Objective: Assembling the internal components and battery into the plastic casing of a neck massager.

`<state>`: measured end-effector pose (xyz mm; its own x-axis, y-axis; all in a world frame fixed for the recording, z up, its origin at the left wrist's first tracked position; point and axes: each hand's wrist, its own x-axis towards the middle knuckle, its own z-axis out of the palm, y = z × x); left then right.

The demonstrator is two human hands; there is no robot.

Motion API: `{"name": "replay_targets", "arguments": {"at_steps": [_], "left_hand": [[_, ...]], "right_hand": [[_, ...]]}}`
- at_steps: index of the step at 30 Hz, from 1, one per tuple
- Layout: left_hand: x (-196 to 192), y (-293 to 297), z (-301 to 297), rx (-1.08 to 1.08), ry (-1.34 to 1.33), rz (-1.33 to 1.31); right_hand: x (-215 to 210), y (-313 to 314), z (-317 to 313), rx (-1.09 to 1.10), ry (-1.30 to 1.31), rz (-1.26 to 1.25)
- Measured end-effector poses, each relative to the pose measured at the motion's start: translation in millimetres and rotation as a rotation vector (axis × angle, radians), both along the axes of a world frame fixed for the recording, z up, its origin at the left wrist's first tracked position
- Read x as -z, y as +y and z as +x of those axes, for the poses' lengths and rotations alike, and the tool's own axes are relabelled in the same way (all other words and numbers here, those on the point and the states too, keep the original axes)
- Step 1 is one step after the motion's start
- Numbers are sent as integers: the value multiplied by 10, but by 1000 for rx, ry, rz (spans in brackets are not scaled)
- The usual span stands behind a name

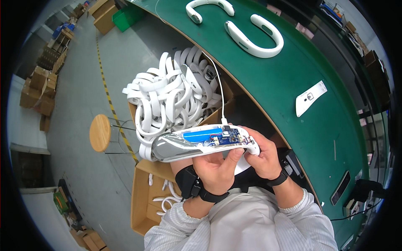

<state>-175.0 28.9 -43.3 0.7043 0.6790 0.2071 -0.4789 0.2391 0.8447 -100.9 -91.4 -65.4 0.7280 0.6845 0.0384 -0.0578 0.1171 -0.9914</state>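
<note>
Beside the green bench (284, 79), left hand (215, 172) and right hand (266, 160) fingers grip an opened neckband casing (197, 149), best steadied with cable (220, 83) slack.

The open white device (201, 146) is held crosswise, blue circuit board (226, 139) bare.

Bright light fills the scene (black corners, bent outer edges).

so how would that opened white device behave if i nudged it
The opened white device is probably stiff and a bit slippery, as it looks hard and glossy. Its circuit board seems fragile, lying uncovered. A nudge might also tug the white cable that meets its upper edge.
</note>
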Motion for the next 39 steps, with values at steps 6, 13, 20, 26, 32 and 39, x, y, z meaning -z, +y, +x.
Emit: {"name": "replay_targets", "arguments": {"at_steps": [6, 13, 20, 26, 32, 39], "left_hand": [[42, -56, -40, -11, 65, -34], [50, -88, -37, -30, 40, 34], [-39, 26, -44, -17, 54, -213], [64, 124, -84, 1, 140, -378], [76, 125, -90, -6, 125, -314], [79, 124, -85, -17, 103, -293]], "right_hand": [[87, 16, 34, -1, -6, -4], [70, 25, 41, 29, -10, 2], [147, -23, -34, 213, -177, -138], [110, 5, -72, 308, -523, -190], [100, 5, -94, 322, -559, -173], [90, -9, -125, 325, -589, -184]]}}
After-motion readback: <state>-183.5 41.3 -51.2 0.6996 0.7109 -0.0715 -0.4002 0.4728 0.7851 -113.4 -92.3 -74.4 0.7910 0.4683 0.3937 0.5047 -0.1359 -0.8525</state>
